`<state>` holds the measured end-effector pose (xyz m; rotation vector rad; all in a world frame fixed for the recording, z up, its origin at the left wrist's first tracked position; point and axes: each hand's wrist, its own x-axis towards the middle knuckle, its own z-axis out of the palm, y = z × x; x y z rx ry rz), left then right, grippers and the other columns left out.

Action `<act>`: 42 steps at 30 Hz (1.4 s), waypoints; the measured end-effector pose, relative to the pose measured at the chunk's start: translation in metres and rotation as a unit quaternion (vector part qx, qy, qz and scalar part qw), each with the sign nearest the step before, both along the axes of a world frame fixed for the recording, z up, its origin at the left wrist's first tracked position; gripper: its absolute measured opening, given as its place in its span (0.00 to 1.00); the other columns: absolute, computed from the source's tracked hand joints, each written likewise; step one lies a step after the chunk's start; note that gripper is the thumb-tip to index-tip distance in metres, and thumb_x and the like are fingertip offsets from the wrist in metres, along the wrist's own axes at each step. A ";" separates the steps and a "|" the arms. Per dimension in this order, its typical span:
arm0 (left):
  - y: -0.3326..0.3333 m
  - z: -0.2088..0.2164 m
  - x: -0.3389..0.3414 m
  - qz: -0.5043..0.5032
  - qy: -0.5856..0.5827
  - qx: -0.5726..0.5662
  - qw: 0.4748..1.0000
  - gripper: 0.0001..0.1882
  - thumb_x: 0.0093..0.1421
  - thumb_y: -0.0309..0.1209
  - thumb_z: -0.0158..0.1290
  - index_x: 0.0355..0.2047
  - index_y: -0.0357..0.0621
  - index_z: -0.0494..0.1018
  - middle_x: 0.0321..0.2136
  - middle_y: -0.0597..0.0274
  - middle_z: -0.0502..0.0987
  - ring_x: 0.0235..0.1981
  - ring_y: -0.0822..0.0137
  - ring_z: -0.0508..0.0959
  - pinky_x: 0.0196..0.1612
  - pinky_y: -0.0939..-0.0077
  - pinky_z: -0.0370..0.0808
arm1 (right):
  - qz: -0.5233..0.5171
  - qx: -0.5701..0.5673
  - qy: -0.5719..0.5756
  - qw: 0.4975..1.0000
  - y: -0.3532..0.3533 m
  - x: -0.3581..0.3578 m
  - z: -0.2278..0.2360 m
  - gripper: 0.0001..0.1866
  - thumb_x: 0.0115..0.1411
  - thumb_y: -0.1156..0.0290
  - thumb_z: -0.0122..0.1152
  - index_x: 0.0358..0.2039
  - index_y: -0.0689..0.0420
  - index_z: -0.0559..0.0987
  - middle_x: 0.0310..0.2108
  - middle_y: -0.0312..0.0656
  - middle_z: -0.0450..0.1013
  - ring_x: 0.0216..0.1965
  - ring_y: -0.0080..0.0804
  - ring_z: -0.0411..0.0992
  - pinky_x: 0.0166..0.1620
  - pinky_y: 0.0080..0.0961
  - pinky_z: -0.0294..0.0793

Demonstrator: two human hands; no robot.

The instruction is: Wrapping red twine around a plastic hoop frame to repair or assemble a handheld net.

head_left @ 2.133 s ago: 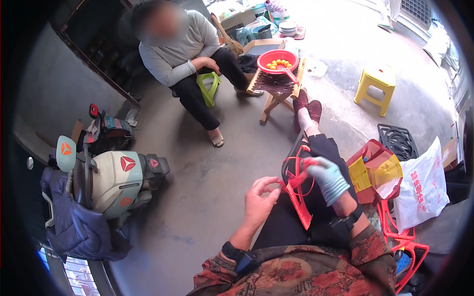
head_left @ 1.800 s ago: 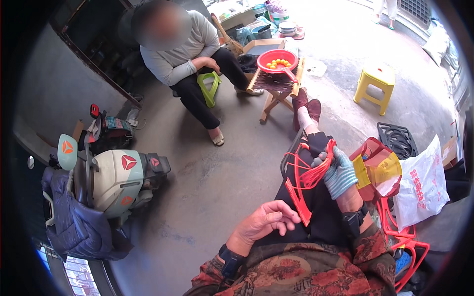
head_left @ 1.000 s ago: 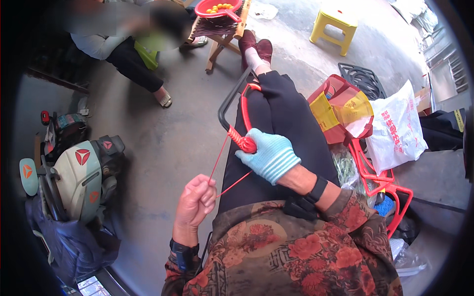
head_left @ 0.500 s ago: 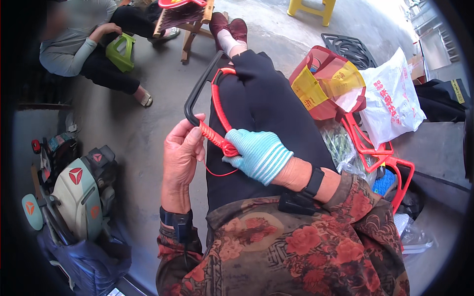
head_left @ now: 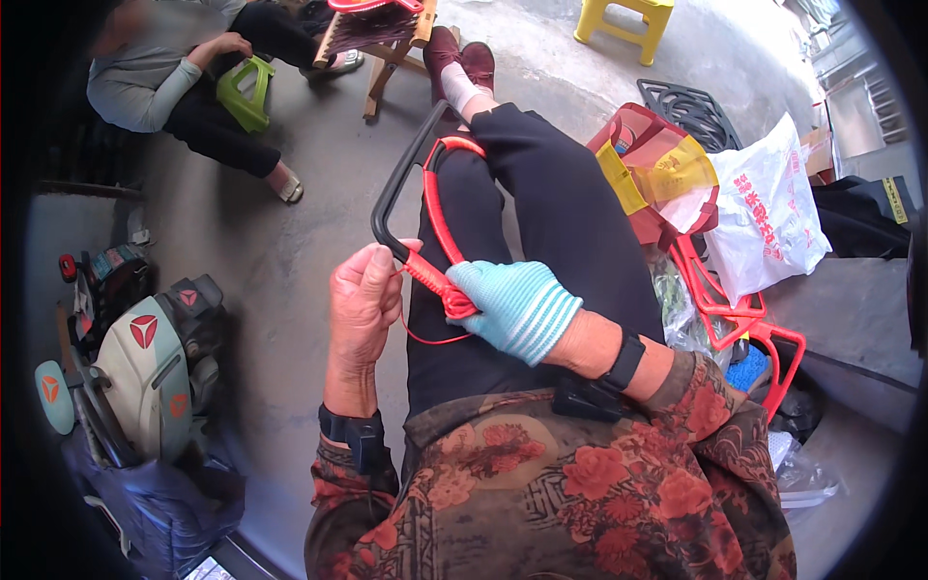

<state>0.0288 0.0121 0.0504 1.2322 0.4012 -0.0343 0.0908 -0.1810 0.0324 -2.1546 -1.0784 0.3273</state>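
A black bent frame [head_left: 387, 198] lies over my lap, partly wrapped in glossy red cord [head_left: 440, 217]. My right hand [head_left: 520, 311], in a light blue knit glove with white stripes, is closed around the wrapped part. A small bunch of red cord [head_left: 458, 304] sticks out beside its thumb. My bare left hand [head_left: 363, 295] is closed in a pinch at the near corner of the frame, on a strand of the cord. From there the loose strand loops below and runs back to my right hand. The gloved palm hides part of the frame.
Right of my legs are a red and yellow bag [head_left: 667, 174], a white plastic bag [head_left: 768, 213], red wrapped frames [head_left: 706, 290] and black frames [head_left: 691, 114]. A scooter [head_left: 145, 377] stands left. A seated person [head_left: 159, 72], wooden stool [head_left: 382, 63] and yellow stool [head_left: 623, 29] are ahead.
My left hand has turned and drawn slightly down from the frame's corner, its fingers now pinched together on the cord. My right hand keeps its grip. The whole view has shifted a little.
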 end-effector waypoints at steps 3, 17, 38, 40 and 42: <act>-0.010 -0.002 -0.008 -0.028 0.010 0.069 0.997 0.17 0.66 0.39 0.50 0.42 0.35 0.76 0.15 0.80 0.59 0.13 0.88 0.53 0.15 0.88 0.48 | 0.024 -0.034 0.025 0.999 -0.008 0.003 0.003 0.11 0.55 0.68 0.58 0.35 0.56 0.69 0.30 0.48 0.73 0.32 0.49 0.75 0.32 0.40 0.75; -0.037 -0.011 -0.045 -0.063 0.010 0.132 0.989 0.09 0.64 0.33 0.50 0.31 0.43 0.77 0.15 0.77 0.67 0.14 0.86 0.61 0.18 0.89 0.58 | -0.052 -0.006 -0.028 0.998 -0.018 -0.005 -0.003 0.17 0.52 0.60 0.65 0.38 0.54 0.72 0.27 0.47 0.74 0.30 0.48 0.75 0.32 0.39 0.75; -0.050 -0.033 -0.071 -0.102 -0.078 0.136 0.982 0.11 0.65 0.34 0.50 0.33 0.39 0.75 0.21 0.76 0.68 0.19 0.85 0.63 0.22 0.89 0.59 | -0.072 -0.187 -0.049 0.978 -0.026 -0.022 0.020 0.12 0.55 0.62 0.59 0.31 0.58 0.74 0.28 0.53 0.76 0.30 0.50 0.77 0.33 0.41 0.76; -0.051 -0.019 -0.065 -0.126 -0.080 0.144 0.978 0.11 0.66 0.34 0.49 0.32 0.39 0.75 0.21 0.76 0.69 0.19 0.85 0.63 0.21 0.89 0.60 | -0.072 -0.155 -0.053 0.984 -0.032 -0.018 0.014 0.15 0.54 0.60 0.62 0.33 0.57 0.74 0.28 0.52 0.76 0.30 0.50 0.76 0.33 0.39 0.76; -0.044 0.001 -0.070 -0.190 0.073 0.014 0.979 0.12 0.67 0.35 0.47 0.30 0.40 0.72 0.20 0.73 0.69 0.19 0.84 0.67 0.19 0.91 0.63 | -0.090 -0.082 -0.036 0.992 -0.039 -0.017 0.022 0.16 0.52 0.59 0.65 0.34 0.57 0.74 0.27 0.51 0.76 0.30 0.50 0.76 0.33 0.39 0.76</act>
